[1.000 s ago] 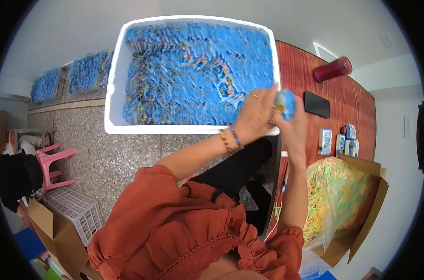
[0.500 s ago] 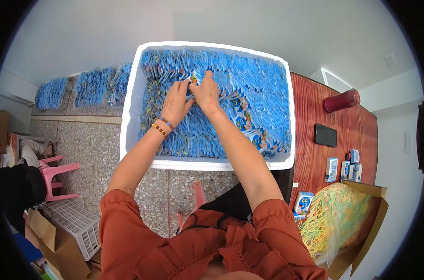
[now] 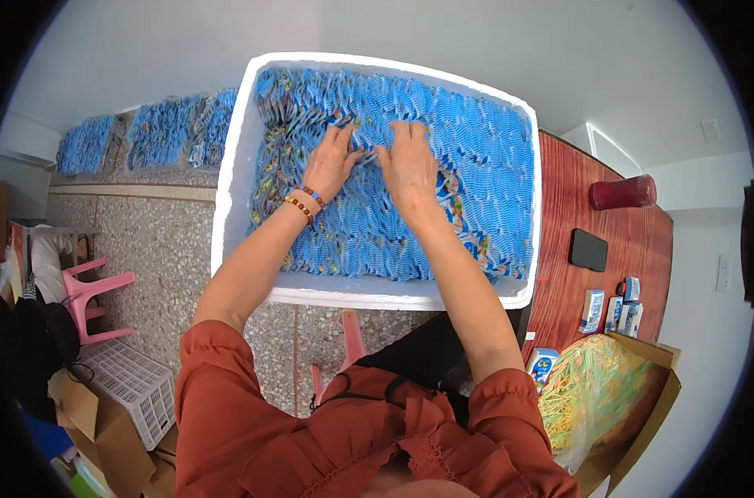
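Note:
A white foam box (image 3: 227, 187) is packed with rows of small blue-and-white striped packets (image 3: 485, 149), most standing on edge. My left hand (image 3: 331, 162), with beaded bracelets at the wrist, reaches in left of the middle. Its fingertips dip among the packets, and its thumb stretches away toward the right. Close beside it, my right hand (image 3: 410, 170) rests on the packets with fingers forward and thumb apart. Packet edges show between the two hands. Both hands' fingertips are partly hidden. Right of my right wrist, a slanting line of packets shows colourful printed faces.
The red wooden table (image 3: 559, 199) at right bears a dark red cup (image 3: 622, 192), a phone (image 3: 588, 250), small packs (image 3: 592, 311) and a carton of yellow-green strips (image 3: 588, 382). Bundled packets (image 3: 163, 133) lie at far left; a pink stool (image 3: 95, 299) and white crate (image 3: 132, 390) stand nearer.
My hands have moved apart; the right one shifted rightward and no longer meets the left over a packet. The printed packet face between them has dropped from sight. The whole view shifted slightly.

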The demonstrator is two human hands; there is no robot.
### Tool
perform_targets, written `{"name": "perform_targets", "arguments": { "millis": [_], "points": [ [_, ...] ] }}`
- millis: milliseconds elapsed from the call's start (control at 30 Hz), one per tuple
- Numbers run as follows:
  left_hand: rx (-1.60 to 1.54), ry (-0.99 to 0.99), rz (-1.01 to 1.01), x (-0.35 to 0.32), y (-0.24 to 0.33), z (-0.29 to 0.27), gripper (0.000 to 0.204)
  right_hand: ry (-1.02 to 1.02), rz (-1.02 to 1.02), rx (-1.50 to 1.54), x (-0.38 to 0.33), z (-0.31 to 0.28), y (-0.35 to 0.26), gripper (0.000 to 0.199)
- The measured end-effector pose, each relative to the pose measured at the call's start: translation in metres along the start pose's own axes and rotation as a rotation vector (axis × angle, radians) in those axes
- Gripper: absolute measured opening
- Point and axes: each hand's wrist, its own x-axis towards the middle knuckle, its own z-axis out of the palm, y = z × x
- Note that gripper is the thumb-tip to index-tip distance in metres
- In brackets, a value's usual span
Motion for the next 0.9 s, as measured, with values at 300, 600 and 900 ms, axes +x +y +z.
{"name": "perform_targets", "arguments": {
  "millis": [300, 600, 900],
  "points": [
    [0.012, -0.098, -0.070, 0.005, -0.001, 0.010, 0.049, -0.058, -0.130, 0.179, 0.005, 0.016, 0.023, 0.022],
    [0.051, -0.120, -0.054, 0.016, 0.001, -0.018, 0.039, -0.339, -0.186, -0.090, -0.039, -0.019, 0.073, 0.024],
    [0.009, -0.031, 0.036, 0.010, -0.005, -0.002, 0.040, -0.286, -0.178, 0.038, 0.012, 0.004, 0.081, 0.014]
  ]
}}
